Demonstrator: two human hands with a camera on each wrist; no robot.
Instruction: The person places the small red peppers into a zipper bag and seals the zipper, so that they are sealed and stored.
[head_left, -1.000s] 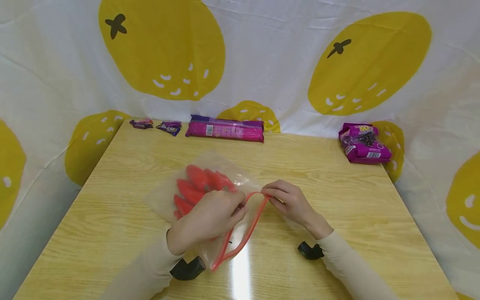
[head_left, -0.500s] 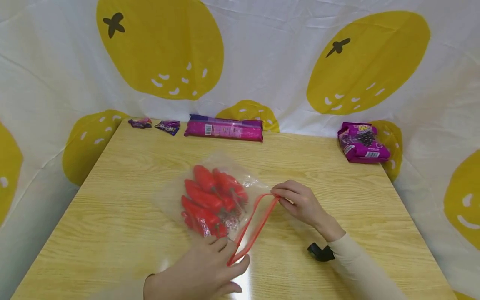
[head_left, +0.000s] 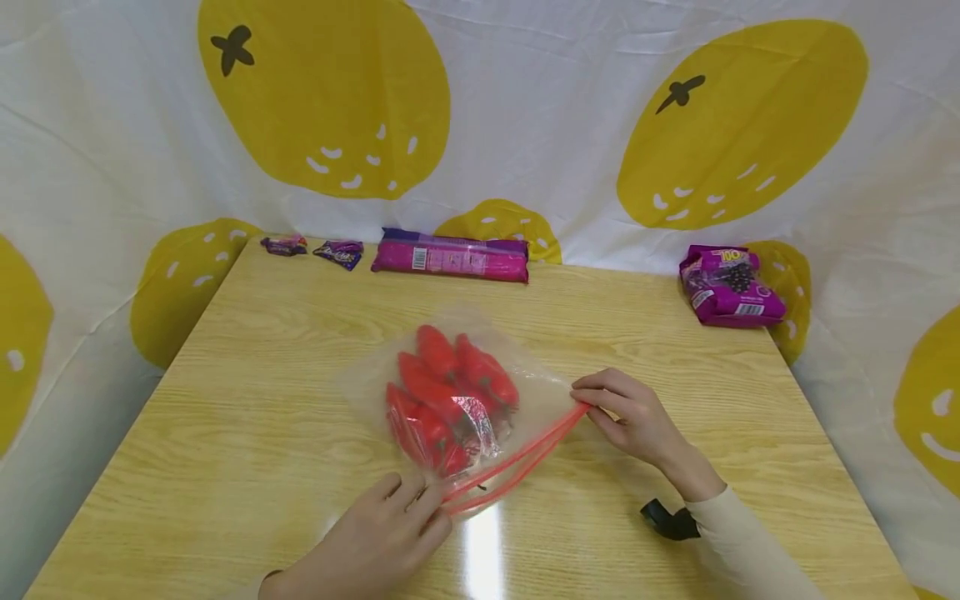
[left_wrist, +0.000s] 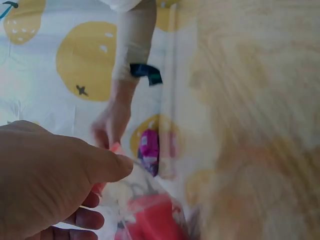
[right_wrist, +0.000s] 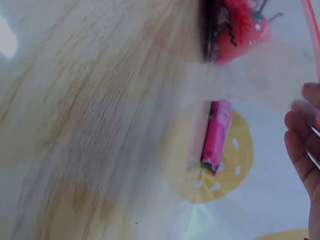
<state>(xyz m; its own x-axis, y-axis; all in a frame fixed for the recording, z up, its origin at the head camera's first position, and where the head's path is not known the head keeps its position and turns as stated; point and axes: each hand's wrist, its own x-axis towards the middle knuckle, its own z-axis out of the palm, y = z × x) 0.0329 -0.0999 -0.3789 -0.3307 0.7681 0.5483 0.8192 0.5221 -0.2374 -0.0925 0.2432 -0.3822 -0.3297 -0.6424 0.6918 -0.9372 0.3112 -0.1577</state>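
Note:
A clear plastic zip bag [head_left: 543, 371] with a red zip strip [head_left: 536, 454] lies at the middle of the table, its mouth slightly parted and turned toward me. Inside are several red peppers [head_left: 431, 383] with dark green stems, seen also as a red pepper [left_wrist: 159, 217] in the left wrist view. My left hand [head_left: 375, 533] pinches the near left corner of the mouth between thumb and fingers. At the other end of the strip, my right hand [head_left: 633, 417] pinches the right corner.
Along the table's back edge lie two small purple packets [head_left: 337, 254], a long pink-purple package [head_left: 450, 256] and, at the right, a purple bag [head_left: 731, 286] with a dark fruit picture. Behind hangs a white cloth [head_left: 532, 108] with yellow fruit prints.
My left hand has moved down toward me, from over the peppers to the bag's near corner. The right hand has shifted right. The bag has slid right and its mouth has narrowed.

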